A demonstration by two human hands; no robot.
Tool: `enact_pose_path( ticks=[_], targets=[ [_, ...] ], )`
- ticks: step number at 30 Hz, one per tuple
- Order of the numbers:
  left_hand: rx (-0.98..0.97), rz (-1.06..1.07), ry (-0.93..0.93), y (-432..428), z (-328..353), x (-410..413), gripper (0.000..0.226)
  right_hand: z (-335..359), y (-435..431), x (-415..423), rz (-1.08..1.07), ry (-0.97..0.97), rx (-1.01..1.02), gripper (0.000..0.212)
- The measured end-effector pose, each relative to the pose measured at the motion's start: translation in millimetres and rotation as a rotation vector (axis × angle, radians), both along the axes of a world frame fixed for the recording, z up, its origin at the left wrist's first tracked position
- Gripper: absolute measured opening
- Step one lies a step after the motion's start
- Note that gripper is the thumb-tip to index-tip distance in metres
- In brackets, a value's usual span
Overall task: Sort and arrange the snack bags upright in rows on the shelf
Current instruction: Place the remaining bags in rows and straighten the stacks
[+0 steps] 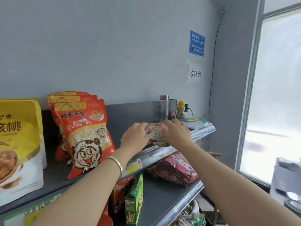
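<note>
On the grey top shelf, both my hands hold a pinkish-red snack bag near the shelf's front edge. My left hand grips its left side with the fingers curled over the top. My right hand grips its right side the same way. The bag looks roughly upright; its lower part is hidden behind my hands. Left of it, three red-orange snack bags stand upright in a row, one behind the other. A large yellow-and-white walnut bag stands at the far left.
A clear bottle, a yellow bottle and small items sit at the shelf's right end. On the lower shelf lie a dark red bag and a green box. A window is to the right.
</note>
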State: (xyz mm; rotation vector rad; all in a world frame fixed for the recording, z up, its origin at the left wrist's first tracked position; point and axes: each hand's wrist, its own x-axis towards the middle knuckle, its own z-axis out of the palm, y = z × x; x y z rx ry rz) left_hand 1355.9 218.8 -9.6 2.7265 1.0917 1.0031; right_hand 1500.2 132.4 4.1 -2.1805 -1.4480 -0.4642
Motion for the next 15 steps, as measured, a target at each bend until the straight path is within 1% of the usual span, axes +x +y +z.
enact_pose_path(
  ticks=[2,9,12,15],
  targets=[
    [-0.03,0.0,0.003,18,1,15,0.046,5,16,12,-0.019,-0.005,-0.02,0.04],
    [0.001,0.015,0.072,61,-12,49,0.046,13,68,38,-0.021,0.034,-0.154,0.042],
    [-0.048,0.001,0.1,72,-20,56,0.049,18,93,49,-0.026,0.048,-0.226,0.042],
    [-0.083,-0.003,0.156,81,-15,59,0.05,24,117,55,0.005,0.113,-0.304,0.042]
  ],
)
